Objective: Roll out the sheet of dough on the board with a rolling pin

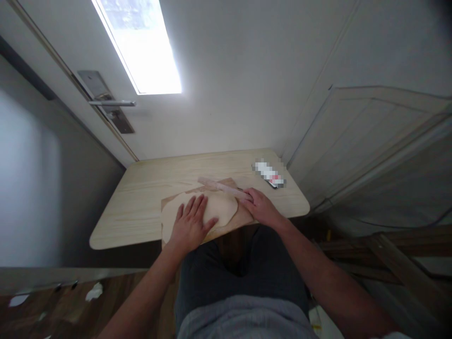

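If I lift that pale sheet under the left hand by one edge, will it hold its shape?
Probably not. The pale sheet looks thin and lies flat with rounded edges on the brown board, so it would likely droop. The left hand pressing it suggests it slides easily.

Single view, head cam, mounted on my head. It looks forward and steeply down over my lap onto the surface (141, 197), close range, both forearms entering from the bottom edge. Wide lens, edges bend. A door (219, 70) fills the top, beyond my grip. No second view to overlap.
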Available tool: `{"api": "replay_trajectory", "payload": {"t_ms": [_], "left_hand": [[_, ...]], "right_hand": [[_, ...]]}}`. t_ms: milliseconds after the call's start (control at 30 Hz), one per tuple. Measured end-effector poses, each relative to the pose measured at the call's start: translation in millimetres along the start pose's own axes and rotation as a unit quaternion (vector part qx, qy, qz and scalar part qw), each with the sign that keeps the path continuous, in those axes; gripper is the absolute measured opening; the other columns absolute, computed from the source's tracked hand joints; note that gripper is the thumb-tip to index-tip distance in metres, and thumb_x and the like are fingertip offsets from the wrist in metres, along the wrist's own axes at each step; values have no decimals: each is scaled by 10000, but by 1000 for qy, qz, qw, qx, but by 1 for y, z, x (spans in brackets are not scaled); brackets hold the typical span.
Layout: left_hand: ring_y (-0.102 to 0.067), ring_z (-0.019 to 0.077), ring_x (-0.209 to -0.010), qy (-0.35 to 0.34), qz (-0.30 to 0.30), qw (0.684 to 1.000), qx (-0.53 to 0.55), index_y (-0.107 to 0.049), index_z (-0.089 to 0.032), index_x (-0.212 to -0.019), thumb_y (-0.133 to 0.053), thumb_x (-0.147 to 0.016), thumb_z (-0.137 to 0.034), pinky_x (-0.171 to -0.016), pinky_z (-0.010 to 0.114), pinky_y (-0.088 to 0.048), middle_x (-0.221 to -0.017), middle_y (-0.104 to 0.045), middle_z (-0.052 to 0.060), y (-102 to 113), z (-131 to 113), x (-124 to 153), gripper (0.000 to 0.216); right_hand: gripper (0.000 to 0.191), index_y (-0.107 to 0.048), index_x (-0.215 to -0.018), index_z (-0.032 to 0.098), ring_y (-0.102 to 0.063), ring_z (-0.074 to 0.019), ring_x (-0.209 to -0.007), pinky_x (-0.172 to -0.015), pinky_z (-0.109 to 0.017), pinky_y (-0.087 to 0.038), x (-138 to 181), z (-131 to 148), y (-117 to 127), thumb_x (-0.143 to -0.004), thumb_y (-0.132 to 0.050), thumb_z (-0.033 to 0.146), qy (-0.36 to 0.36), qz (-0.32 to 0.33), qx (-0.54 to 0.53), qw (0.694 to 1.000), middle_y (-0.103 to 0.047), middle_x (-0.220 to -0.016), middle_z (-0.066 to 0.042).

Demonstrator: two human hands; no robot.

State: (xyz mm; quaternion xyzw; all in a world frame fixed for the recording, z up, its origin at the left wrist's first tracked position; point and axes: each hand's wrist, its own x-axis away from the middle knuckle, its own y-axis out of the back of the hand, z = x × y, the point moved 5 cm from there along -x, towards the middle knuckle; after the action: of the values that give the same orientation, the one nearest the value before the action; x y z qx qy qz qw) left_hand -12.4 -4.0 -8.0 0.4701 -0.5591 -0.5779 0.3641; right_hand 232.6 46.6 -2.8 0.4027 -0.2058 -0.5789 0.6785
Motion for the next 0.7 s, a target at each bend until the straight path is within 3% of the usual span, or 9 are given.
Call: {"api": "replay_trajectory", "payload": {"t_ms": [167, 267, 367, 467, 567, 700], "left_hand": [[-238, 294, -1508, -23, 12, 999, 18, -280, -196, -1563, -293, -968, -646, -1199, 561, -215, -1626, -311, 91, 1, 8, -5, 746], [-390, 280, -1428, -22, -12, 997, 70, -471, -199, -1451, -359, -972, -597, -1179, 506, -285, -1525, -478, 108, 10, 16, -7, 633], [-566, 252, -1222, 65, -119, 981, 137, -649, -205, -1164, -399, -978, -523, -1091, 418, -407, -1261, -662, 105, 31, 30, -16, 445], [-586, 253, -1149, 124, -213, 957, 155, -634, -209, -1110, -418, -977, -470, -1049, 412, -432, -1157, -674, 100, 43, 33, -31, 364], [-563, 250, -1203, 90, -164, 972, 144, -598, -178, -1219, -399, -990, -406, -1063, 406, -417, -1252, -648, 120, 33, 20, -54, 380], [-455, 306, -1354, 99, -73, 990, 73, -554, -205, -1336, -340, -1007, -406, -1110, 539, -340, -1445, -552, 119, 14, 8, -68, 440]], "right_hand": [[211, -607, -1102, 197, -584, -198, -1052, -950, -321, -420, 2, 2, 1, -902, -584, 260, 3, 18, -16, 1000, -667, -1105, -66], [224, -609, -1103, 198, -580, -190, -1063, -956, -312, -418, 2, 2, 2, -882, -598, 237, 11, 32, -16, 999, -663, -1111, -55], [241, -614, -1111, 198, -571, -186, -1084, -973, -308, -410, -3, 4, 5, -871, -603, 215, 23, 43, 4, 999, -655, -1128, -53], [247, -626, -1097, 197, -561, -193, -1086, -988, -318, -401, -13, 5, 5, -852, -626, 222, 37, 67, 42, 996, -650, -1117, -56], [256, -636, -1094, 192, -540, -211, -1118, -1000, -333, -392, -22, 6, 4, -841, -627, 234, 27, 76, 89, 993, -636, -1148, -73], [396, -608, -1218, 209, -487, -241, -1229, -1031, -364, -366, -32, 16, -1, -875, -630, 405, 18, 63, 137, 988, -591, -1307, -91]]}}
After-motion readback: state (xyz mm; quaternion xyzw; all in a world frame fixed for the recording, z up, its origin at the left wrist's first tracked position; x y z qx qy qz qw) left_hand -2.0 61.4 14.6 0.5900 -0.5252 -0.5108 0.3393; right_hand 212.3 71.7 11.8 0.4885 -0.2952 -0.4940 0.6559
